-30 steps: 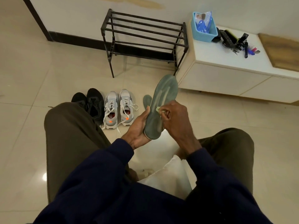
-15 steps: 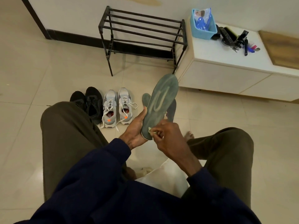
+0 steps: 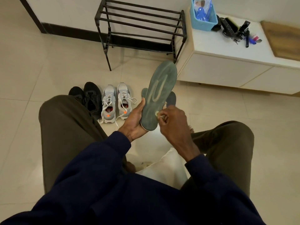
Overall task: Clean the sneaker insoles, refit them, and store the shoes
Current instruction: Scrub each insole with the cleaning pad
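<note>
Btwn knees | L hand (image 3: 134, 121) cups insole (image 3: 159, 88) heel | R hand (image 3: 172, 123) pinches wipe (image 3: 157, 113)

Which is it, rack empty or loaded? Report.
Empty. The rack shows bare bars on both tiers; the black shoes and grey sneakers stand on the floor in front.

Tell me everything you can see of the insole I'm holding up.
The insole is a long, flat, dull grey-green piece, foam-like by its look, with a rounded toe and a thin pale rim at the heel. A lighter looping streak marks its upper half. It is held in the air, toe end pointing away and slightly right. The left hand grips its heel end, thumb along the left edge. The right hand pinches a small pale wipe against its lower right side.
</note>
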